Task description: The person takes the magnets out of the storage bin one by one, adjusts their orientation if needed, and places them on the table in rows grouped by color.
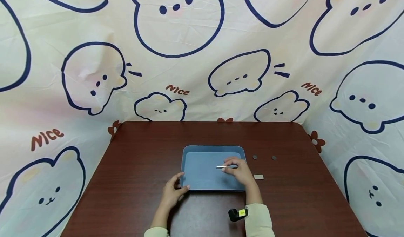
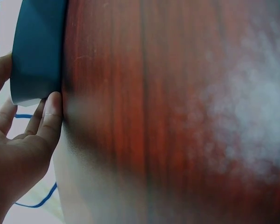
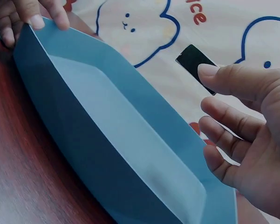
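Observation:
A shallow blue tray [image 1: 202,185] lies on the table. My left hand [image 1: 172,193] grips its near left corner; in the left wrist view the thumb of that hand [image 2: 25,149] presses the tray's outer wall [image 2: 37,51]. Over the right part of the tray, my right hand [image 1: 236,170] pinches a small flat rectangular piece [image 1: 221,167]. That piece [image 3: 192,65] looks dark on the side facing the right wrist camera and pale or silvery from the head. The other right-hand fingers curl loosely, and the tray floor [image 3: 112,112] lies below.
Two small dark round discs [image 1: 255,157] [image 1: 274,158] lie on the table right of the tray. A small white rectangle [image 1: 258,177] is nearer, beside the right wrist. A black device with a yellow label [image 1: 238,214] sits at the right cuff. Patterned cloth [image 1: 176,72] hangs behind the brown table [image 1: 132,159].

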Action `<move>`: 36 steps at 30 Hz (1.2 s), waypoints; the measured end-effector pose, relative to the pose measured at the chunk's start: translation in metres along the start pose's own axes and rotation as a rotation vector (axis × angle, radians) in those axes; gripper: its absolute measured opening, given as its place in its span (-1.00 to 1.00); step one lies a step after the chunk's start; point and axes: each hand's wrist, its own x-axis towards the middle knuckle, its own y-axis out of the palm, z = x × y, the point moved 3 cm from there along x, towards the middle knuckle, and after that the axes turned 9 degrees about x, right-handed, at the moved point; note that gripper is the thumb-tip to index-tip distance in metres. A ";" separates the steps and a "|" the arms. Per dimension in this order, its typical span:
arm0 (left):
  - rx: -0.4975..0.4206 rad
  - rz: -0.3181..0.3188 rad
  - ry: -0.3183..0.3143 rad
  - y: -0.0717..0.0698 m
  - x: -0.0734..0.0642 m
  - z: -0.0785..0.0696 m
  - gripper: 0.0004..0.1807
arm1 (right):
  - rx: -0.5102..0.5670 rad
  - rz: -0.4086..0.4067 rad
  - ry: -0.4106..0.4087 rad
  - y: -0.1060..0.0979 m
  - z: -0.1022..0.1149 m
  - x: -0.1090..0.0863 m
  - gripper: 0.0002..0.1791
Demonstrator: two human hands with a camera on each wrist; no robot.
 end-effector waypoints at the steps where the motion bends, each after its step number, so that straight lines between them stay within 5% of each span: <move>1: -0.001 0.000 -0.003 0.000 0.000 0.000 -0.40 | 0.005 -0.007 -0.001 -0.003 0.000 -0.001 -0.95; 36: -0.007 0.007 -0.017 0.001 0.000 0.000 -0.40 | 0.061 -0.117 0.118 -0.081 -0.017 -0.034 -0.84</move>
